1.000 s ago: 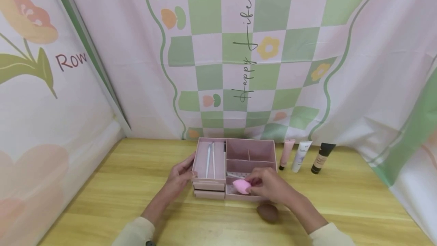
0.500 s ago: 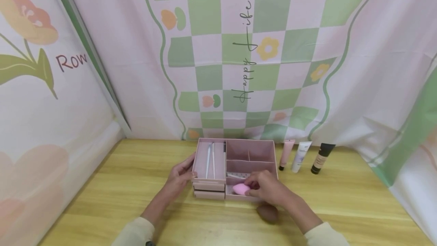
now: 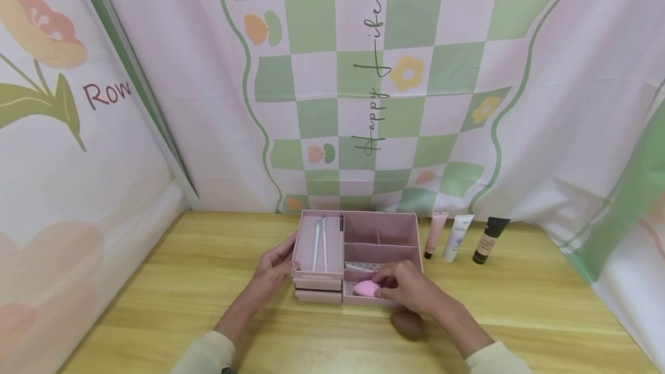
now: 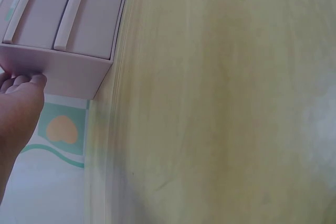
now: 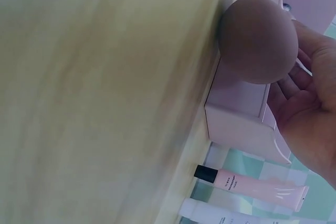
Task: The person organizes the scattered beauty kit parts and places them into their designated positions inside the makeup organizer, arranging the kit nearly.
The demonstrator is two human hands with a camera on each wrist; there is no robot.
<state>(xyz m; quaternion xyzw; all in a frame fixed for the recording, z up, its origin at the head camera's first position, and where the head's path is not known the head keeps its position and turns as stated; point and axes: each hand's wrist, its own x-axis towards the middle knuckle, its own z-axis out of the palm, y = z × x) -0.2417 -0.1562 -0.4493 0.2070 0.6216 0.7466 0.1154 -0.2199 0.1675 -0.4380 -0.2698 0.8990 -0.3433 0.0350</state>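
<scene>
A pink makeup organizer (image 3: 381, 221) stands on the table, with drawers at its front left. My left hand (image 3: 273, 263) holds its left side, thumb at the front corner; the left wrist view shows the fingers (image 4: 22, 81) against the side wall. My right hand (image 3: 407, 286) pinches a bright pink makeup sponge (image 3: 366, 288) low in the front right compartment. That sponge is hidden in the right wrist view. A brown makeup sponge (image 3: 407, 324) lies on the table just in front of the organizer, below the right hand, and looks large in the right wrist view.
Two slim sticks (image 3: 324, 244) lie in the organizer's top left tray. A white dotted item (image 3: 358, 267) sits in the middle right compartment. Right of the organizer stand a pink tube (image 3: 437, 235), a white tube (image 3: 458, 238) and a beige tube with black ends (image 3: 490, 240). A printed curtain (image 3: 312, 74) hangs behind.
My right hand has lowered the pink makeup sponge a little further into the front right compartment. The left hand and the organizer have stayed in place.
</scene>
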